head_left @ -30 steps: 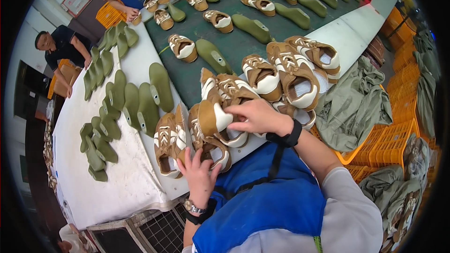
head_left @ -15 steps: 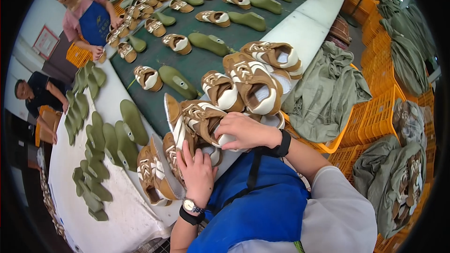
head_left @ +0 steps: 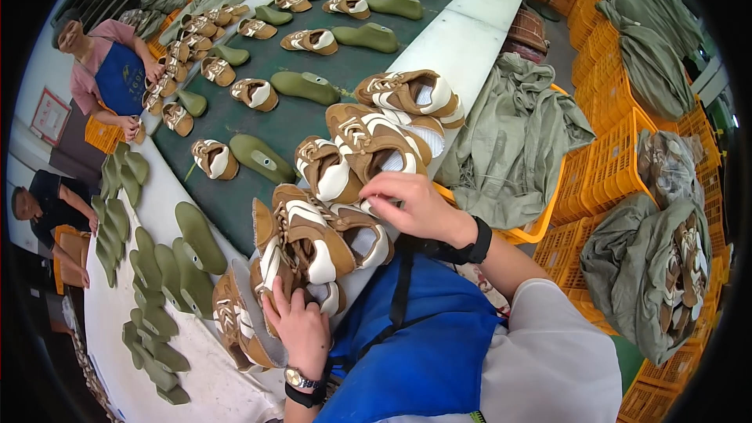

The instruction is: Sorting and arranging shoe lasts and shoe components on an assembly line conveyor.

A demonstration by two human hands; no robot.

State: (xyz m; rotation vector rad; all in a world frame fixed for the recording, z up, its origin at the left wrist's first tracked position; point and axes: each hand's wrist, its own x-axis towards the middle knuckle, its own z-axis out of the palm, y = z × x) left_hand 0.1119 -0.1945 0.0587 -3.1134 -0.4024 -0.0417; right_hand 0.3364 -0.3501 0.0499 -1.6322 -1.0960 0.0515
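Note:
Brown-and-white lace-up shoes lie piled at the near end of the bench. My left hand (head_left: 301, 330) rests with fingers apart against a shoe (head_left: 270, 265) at the left of this pile; its fingertips lie on the shoe's edge. My right hand (head_left: 423, 207) hovers beside the pile, fingers loosely bent and apart, their tips close to the heel of a stacked shoe (head_left: 333, 172). Between my hands another shoe (head_left: 305, 231) lies with its white heel toward me, next to a further shoe (head_left: 360, 239) with its opening up. Part of the lower shoes is hidden.
Green shoe lasts (head_left: 196, 239) lie in rows on the white table (head_left: 211, 360) at left. A dark green bench surface (head_left: 258, 59) carries spaced shoes and lasts. Orange crates (head_left: 611, 164) with grey-green cloths (head_left: 501, 149) stand at right. Two people (head_left: 121, 70) are at the far left.
The view has shifted, so the bench appears further left. My right hand has come off a shoe's heel toward the stacked shoes. My left hand has moved slightly toward me along the pile.

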